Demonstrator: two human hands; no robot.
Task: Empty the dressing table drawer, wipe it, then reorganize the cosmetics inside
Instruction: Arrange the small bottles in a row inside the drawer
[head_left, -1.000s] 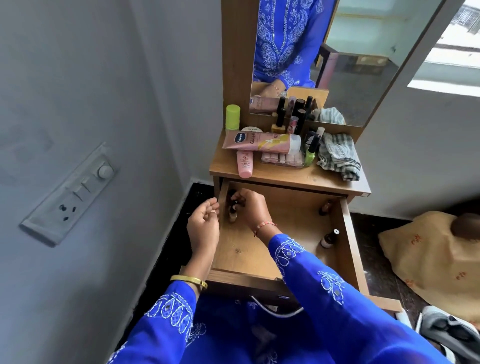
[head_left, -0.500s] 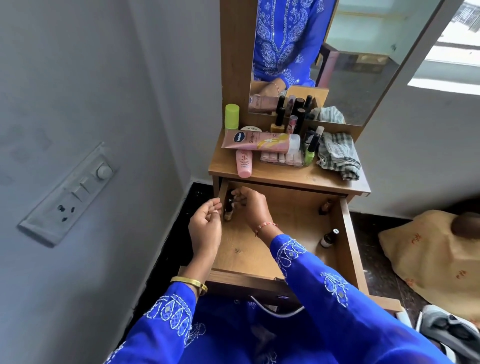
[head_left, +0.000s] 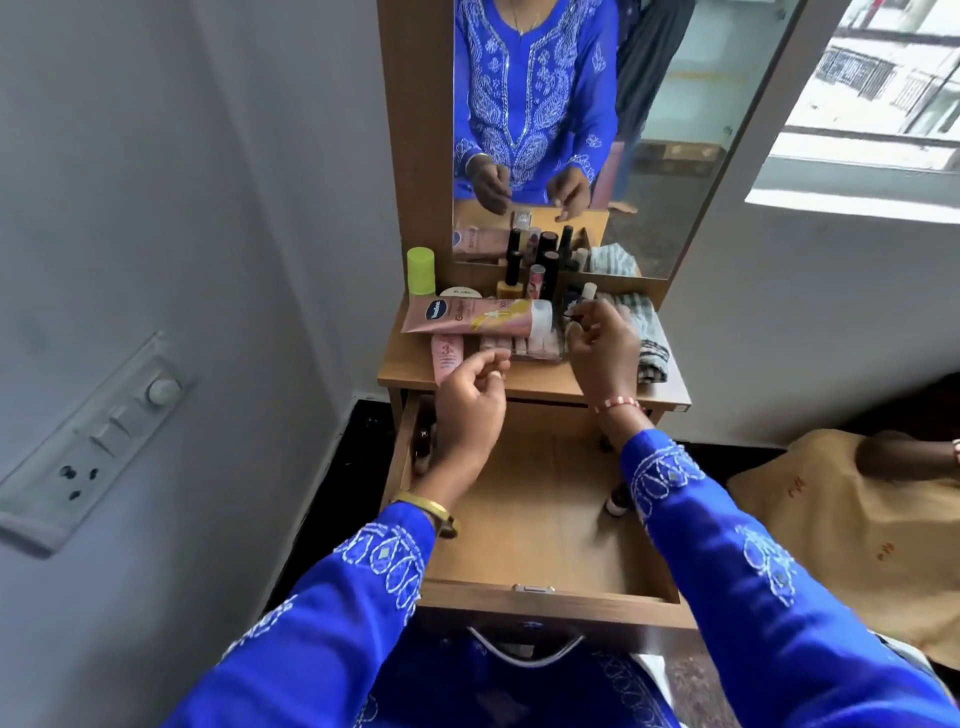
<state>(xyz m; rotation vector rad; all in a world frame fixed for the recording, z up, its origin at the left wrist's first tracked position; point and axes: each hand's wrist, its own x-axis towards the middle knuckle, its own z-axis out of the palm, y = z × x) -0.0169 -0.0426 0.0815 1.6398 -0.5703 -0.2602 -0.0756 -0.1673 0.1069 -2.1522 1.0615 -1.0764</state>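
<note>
Right hand (head_left: 602, 345) grip: fingers pinching small bottle (head_left: 572, 312), setting it on surface (head_left: 410, 371) next to striped cloth (head_left: 649, 332). Left hand (head_left: 470, 402) loosely curled, holding nothing, hovering over drawer's (head_left: 545, 525) back left corner. Looks like emptying step, nearly done. Drawer open, mostly bare: one small bottle (head_left: 616, 504) by right sleeve, something dark at left wall, can't tell what. Tubes (head_left: 478, 314) and polishes already crowd surface. Next move imo: find free spot, release bottle upright, go back for leftovers, then wipe.

pink tube (head_left: 478, 315), lime bottle (head_left: 421, 270) — striped cloth (head_left: 647, 332)
</note>
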